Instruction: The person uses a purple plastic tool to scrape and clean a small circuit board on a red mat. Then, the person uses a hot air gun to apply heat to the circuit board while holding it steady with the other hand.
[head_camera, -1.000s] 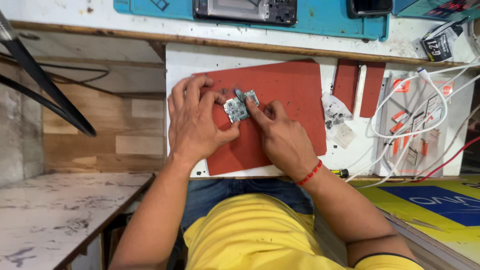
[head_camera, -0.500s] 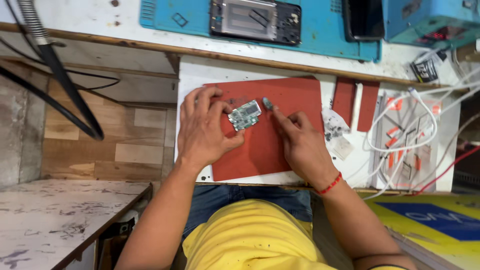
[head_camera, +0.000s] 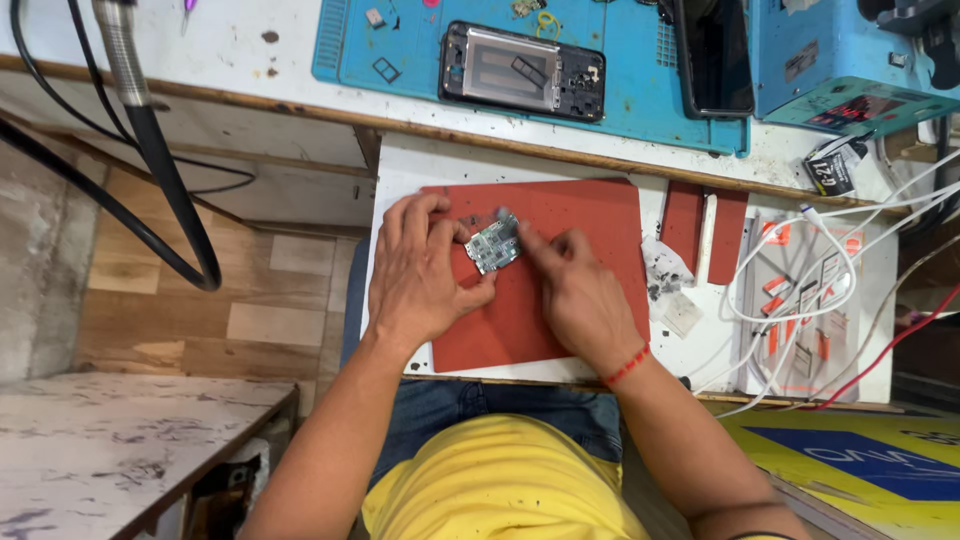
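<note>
Circuit board (head_camera: 493, 244): small, greenish, held tilted just above the red mat (head_camera: 590, 215).
Left hand (head_camera: 420, 275): fingers closed on the board's left edge.
Right hand (head_camera: 575, 290): fingertips pinched at the board's right edge; whether a tool is held cannot be told.
Care: the board is best gripped by its edges, kept low over the mat.
Beyond: an opened phone frame (head_camera: 522, 72) is laid on the blue mat (head_camera: 640, 100).

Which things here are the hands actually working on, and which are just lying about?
In use: small circuit board, held by left hand and right hand, over the red mat.

Lying about: opened phone frame, blue mat, white cables, black hose.
</note>
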